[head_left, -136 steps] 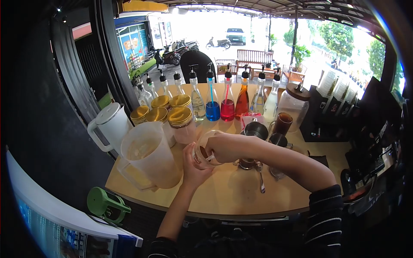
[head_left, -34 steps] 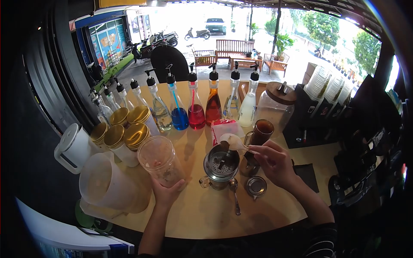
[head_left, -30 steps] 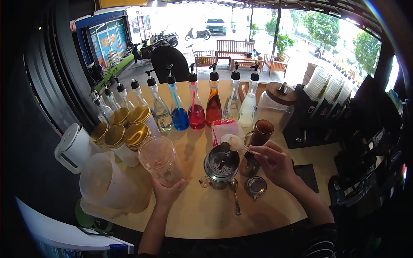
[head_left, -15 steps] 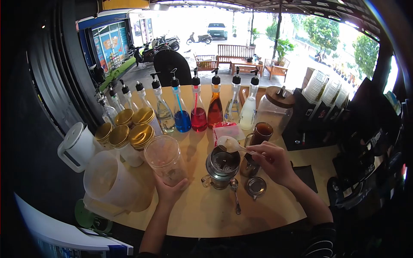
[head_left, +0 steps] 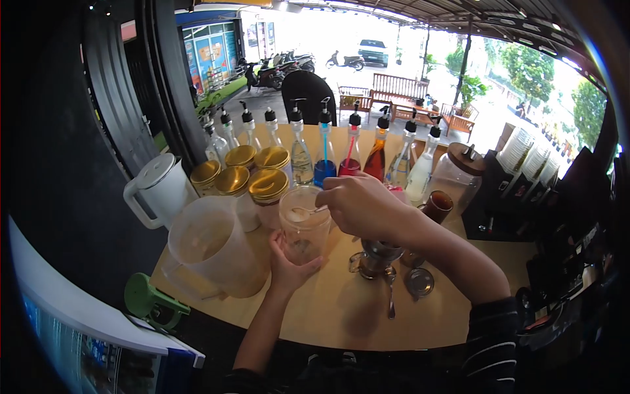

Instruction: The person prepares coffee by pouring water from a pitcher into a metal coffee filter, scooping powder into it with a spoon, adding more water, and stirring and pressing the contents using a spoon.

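My left hand (head_left: 290, 264) is wrapped round a clear jar (head_left: 310, 238) from below and the side. My right hand (head_left: 364, 205) grips the handle of a pale spoon (head_left: 300, 214), whose bowl is at the jar's mouth. Under my right forearm a metal coffee dripper (head_left: 380, 253) sits on a glass mug (head_left: 360, 263), partly covered. A metal teaspoon (head_left: 392, 297) and a round metal lid (head_left: 419, 282) lie beside it on the table. An amber mug (head_left: 438, 205) stands behind my forearm.
A large plastic pitcher (head_left: 209, 253), several gold-lidded jars (head_left: 269, 186) and a white kettle (head_left: 159, 192) stand left. Pump bottles (head_left: 325, 169) line the back. A wooden-lidded jar (head_left: 462, 172) and stacked cups (head_left: 518, 152) are right. A green object (head_left: 152, 299) sits below the table edge.
My right hand has moved left with the spoon, from above the dripper to the mouth of the clear jar. The camera view has shifted, and my left hand still holds the jar.
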Demonstrator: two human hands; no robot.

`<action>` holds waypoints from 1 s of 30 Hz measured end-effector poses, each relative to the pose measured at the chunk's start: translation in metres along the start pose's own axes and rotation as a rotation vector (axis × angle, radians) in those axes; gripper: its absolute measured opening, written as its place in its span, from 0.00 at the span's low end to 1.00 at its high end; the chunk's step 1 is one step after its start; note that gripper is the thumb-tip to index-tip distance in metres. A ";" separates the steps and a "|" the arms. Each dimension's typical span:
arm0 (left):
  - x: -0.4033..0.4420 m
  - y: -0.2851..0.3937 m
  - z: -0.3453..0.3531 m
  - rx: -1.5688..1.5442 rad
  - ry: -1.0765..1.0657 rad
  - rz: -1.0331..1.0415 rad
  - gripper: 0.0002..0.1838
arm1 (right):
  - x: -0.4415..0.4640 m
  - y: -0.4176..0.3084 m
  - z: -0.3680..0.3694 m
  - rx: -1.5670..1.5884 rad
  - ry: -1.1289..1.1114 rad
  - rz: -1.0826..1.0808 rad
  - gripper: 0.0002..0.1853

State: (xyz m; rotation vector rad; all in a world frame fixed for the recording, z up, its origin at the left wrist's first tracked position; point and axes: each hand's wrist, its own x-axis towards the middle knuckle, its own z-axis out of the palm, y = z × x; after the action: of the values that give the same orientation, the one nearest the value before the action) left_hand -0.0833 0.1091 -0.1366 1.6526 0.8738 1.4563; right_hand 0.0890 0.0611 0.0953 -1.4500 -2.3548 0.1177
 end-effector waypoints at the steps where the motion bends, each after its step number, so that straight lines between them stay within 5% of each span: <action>1: 0.000 0.000 -0.001 0.007 0.008 -0.006 0.56 | 0.012 0.000 0.009 -0.209 -0.062 -0.103 0.12; 3: 0.003 -0.001 -0.004 -0.080 -0.011 -0.040 0.56 | 0.028 -0.003 0.025 -0.467 -0.101 -0.242 0.13; 7: 0.005 -0.003 -0.012 0.006 -0.011 -0.064 0.54 | 0.034 -0.005 0.033 -0.459 -0.046 -0.315 0.12; 12: 0.002 0.019 -0.007 -0.049 0.027 0.039 0.53 | 0.002 0.004 0.018 -0.175 0.308 -0.371 0.11; 16: -0.003 0.007 -0.007 -0.172 0.146 0.213 0.50 | -0.057 0.024 0.000 -0.025 0.469 -0.222 0.11; 22: -0.039 0.023 0.005 0.319 0.407 0.347 0.36 | -0.161 0.116 0.029 0.173 0.682 0.140 0.12; 24: -0.055 0.048 0.021 0.390 0.151 0.414 0.29 | -0.186 0.142 0.050 0.201 0.715 0.238 0.13; 29: -0.060 0.073 0.078 0.285 0.016 0.373 0.29 | -0.217 0.174 0.108 0.413 0.785 0.417 0.13; 30: -0.059 0.062 0.085 0.188 -0.024 0.234 0.27 | -0.217 0.174 0.116 0.584 0.834 0.448 0.12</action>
State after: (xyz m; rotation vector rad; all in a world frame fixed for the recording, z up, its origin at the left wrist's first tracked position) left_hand -0.0056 0.0194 -0.1165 1.9630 0.8477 1.5448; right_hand 0.2825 -0.0338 -0.1160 -1.3322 -1.1840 0.2371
